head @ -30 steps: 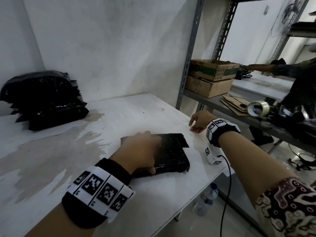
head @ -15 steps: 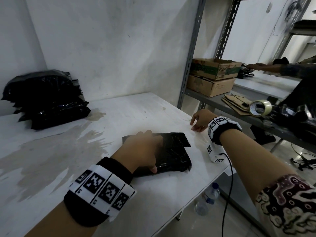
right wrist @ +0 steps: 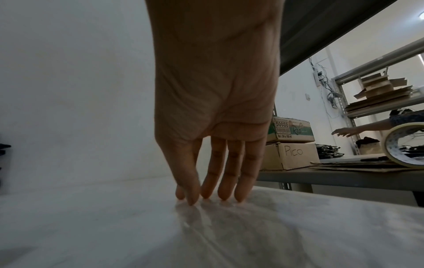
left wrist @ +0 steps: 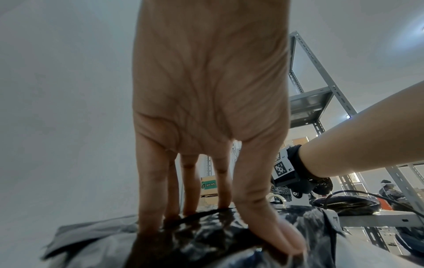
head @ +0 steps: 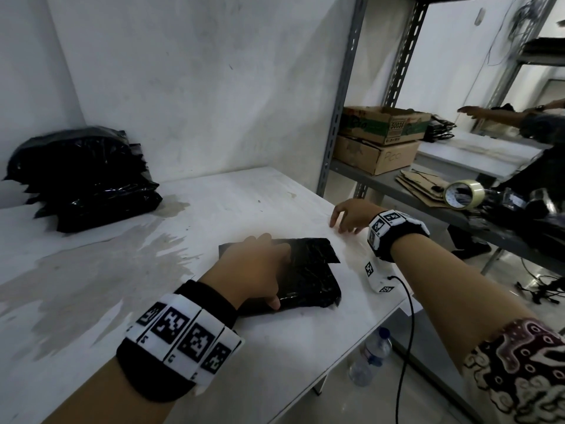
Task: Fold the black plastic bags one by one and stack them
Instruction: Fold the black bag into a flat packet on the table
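I see dim, flat light, brighter at right; my wide lenses bend the shelf posts (head: 339, 96); wrist views look soft.

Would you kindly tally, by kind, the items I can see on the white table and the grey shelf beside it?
Folded black bag under the left hand: 1
Pile of black bags by the wall, individual bags not countable: 1
Cardboard boxes, stacked: 2
Roll of tape: 1
Total: 5

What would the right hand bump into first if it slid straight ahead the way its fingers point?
Probably nothing soon: the right hand points over bare table toward the wall, which looks like the first obstacle, though depth is unclear.
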Motion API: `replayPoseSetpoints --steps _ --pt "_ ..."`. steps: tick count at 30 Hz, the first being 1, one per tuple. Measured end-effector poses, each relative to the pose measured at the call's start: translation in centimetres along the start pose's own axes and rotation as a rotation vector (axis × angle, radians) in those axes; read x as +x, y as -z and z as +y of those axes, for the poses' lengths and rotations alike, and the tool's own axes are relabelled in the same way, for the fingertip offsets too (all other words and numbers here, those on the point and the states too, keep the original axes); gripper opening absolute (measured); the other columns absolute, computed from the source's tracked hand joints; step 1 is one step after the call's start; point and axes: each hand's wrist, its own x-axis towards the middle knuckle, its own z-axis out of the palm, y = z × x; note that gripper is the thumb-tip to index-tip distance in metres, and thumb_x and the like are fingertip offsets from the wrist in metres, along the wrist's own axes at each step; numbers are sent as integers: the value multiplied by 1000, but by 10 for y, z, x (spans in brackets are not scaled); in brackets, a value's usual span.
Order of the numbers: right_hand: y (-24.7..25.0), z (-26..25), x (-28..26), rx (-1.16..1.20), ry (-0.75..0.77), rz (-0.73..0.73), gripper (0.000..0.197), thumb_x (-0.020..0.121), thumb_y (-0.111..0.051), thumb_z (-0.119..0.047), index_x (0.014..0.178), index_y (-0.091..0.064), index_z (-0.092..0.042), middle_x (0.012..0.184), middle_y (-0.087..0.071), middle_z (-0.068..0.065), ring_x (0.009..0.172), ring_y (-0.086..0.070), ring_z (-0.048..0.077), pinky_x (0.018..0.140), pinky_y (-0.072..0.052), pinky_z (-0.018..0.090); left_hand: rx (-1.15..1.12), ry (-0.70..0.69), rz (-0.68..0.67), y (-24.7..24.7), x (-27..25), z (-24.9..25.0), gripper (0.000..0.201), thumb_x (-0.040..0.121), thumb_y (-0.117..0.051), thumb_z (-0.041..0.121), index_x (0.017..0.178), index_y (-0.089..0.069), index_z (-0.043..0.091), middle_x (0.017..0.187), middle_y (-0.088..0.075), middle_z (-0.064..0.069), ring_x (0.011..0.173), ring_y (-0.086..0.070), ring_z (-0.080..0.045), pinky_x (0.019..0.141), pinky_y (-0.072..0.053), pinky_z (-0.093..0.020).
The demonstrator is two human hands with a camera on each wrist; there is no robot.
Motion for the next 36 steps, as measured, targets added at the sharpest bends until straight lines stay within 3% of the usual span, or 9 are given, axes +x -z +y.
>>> replayPoseSetpoints --steps 4,10,12,16,19,23,27,30,36 --pt "-1 3 0 37 18 19 25 78 -75 0 101 -73 -11 91 -70 15 74 -62 22 79 -58 37 1 -1 2 0 0 0 72 71 -81 34 131 -41 32 125 -40 1 118 -40 -19 81 -35 -28" --pt "-4 7 5 23 -100 76 13 79 -76 -7 92 -74 -5 99 -70 13 89 -68 24 90 -56 37 -4 0 3 0 -1 0 72 70 -81 34 131 -42 31 126 -40 1 119 -40 -20 83 -36 -29" --pt "-3 11 9 -33 -159 119 29 77 -80 -17 100 -74 -2 105 -72 11 99 -67 24 93 -54 37 -4 1 1 0 -1 0 72 70 -81 34 131 -42 31 126 -40 1 118 -40 -20 85 -38 -30" --pt "-2 12 12 -104 -231 185 52 68 -85 -38 103 -71 -3 103 -73 8 99 -67 19 86 -55 30 2 0 2 0 -2 -1 73 70 -81 34 132 -41 31 126 -40 1 119 -41 -20 85 -38 -30" --pt "0 5 9 -87 -301 186 41 68 -86 -33 87 -71 1 92 -73 9 93 -69 20 82 -56 30 -2 0 3 0 -1 0 73 71 -81 34 132 -41 31 126 -40 1 118 -41 -20 83 -37 -29" --pt "2 3 10 -110 -341 166 33 71 -84 -26 63 -58 -8 56 -66 5 94 -68 23 87 -55 34 8 -2 3 0 -1 -1 73 71 -80 35 132 -41 31 126 -40 0 118 -41 -20 85 -38 -30" --pt "0 24 31 -121 -280 99 30 62 -87 -24 83 -76 -6 78 -75 8 80 -72 22 80 -60 40 13 0 7 0 -2 0 72 70 -81 36 131 -42 31 126 -40 0 118 -41 -20 87 -39 -32" --pt "-2 25 31 -68 -251 84 31 64 -85 -13 89 -76 1 91 -75 13 86 -72 27 82 -59 43 12 -3 12 -1 -2 0 71 70 -81 35 130 -42 31 125 -40 0 117 -42 -21 85 -38 -31" --pt "-5 6 -4 -61 -224 161 25 77 -75 -15 95 -74 2 97 -72 16 89 -68 25 82 -57 32 14 -1 6 0 -2 0 72 70 -81 36 131 -42 31 125 -40 0 118 -41 -20 86 -39 -31"
